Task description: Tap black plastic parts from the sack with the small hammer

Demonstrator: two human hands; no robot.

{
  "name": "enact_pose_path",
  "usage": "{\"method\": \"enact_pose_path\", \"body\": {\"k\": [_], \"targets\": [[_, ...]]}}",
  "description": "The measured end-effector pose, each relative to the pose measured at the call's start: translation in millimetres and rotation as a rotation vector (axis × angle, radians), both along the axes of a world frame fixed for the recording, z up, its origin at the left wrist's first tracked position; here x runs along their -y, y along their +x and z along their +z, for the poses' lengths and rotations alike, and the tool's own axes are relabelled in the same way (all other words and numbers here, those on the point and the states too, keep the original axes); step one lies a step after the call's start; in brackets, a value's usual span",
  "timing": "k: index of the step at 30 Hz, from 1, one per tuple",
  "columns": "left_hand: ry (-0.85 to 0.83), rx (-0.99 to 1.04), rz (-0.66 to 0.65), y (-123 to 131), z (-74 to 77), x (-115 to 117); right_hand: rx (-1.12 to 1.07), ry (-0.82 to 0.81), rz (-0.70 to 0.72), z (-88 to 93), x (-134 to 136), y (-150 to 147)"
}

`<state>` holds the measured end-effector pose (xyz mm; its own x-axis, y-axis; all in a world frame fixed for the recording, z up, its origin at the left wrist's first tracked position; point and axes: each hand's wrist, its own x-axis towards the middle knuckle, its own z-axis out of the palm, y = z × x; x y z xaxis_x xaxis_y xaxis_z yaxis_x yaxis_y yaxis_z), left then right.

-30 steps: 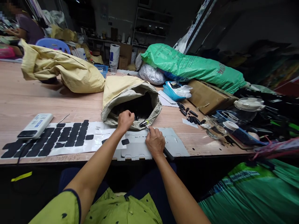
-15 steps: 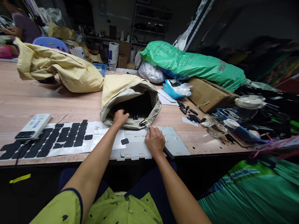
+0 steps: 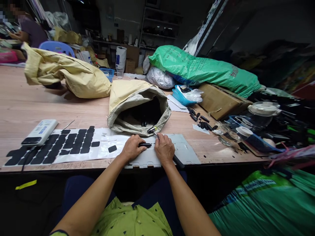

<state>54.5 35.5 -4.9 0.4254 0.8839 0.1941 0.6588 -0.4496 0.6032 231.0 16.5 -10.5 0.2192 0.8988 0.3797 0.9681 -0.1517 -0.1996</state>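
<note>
My left hand (image 3: 133,148) is closed on a small black plastic part (image 3: 145,144), low over the grey board (image 3: 185,149) at the table's front. In my right hand (image 3: 164,148) is a hammer (image 3: 178,161), gripped by its metal shaft close to the head. Its black handle sticks out behind the hand, and the head touches or nearly touches the lip of the open sack (image 3: 115,124). More black parts (image 3: 144,124) show dimly inside the sack's mouth. Left of my left hand, a loose black rounded patch (image 3: 112,148) lies on a white sheet (image 3: 98,153).
Rows of black patches (image 3: 50,149) and a white electronic device (image 3: 39,132) sit at the left. Loose black parts (image 3: 205,126), a blue bowl (image 3: 180,95) and a cardboard box (image 3: 221,101) stand right. A folded yellow sack (image 3: 81,77) and green sack (image 3: 197,67) lie behind.
My left hand has come out of the sack to the board, now with a black part. The loose black patch has shifted left on the sheet. My right hand stays on the hammer.
</note>
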Motion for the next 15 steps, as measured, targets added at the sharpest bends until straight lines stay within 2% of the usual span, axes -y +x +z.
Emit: {"method": "enact_pose_path", "body": {"k": [4, 9, 12, 15], "targets": [[-0.032, 0.04, 0.017, -1, 3.7, -1, -0.128, 0.051, 0.057, 5.6, 5, 1], [-0.073, 0.07, 0.046, 0, 3.7, -1, -0.408, 0.225, 0.167, 8.1, 31, 1], [-0.103, 0.098, 0.077, 2, 3.6, -1, -0.509, 0.203, 0.241, 9.8, 51, -1], [-0.112, 0.114, 0.094, 3, 4.1, 0, -0.52, 0.191, 0.269, 12.9, 65, -3]]}}
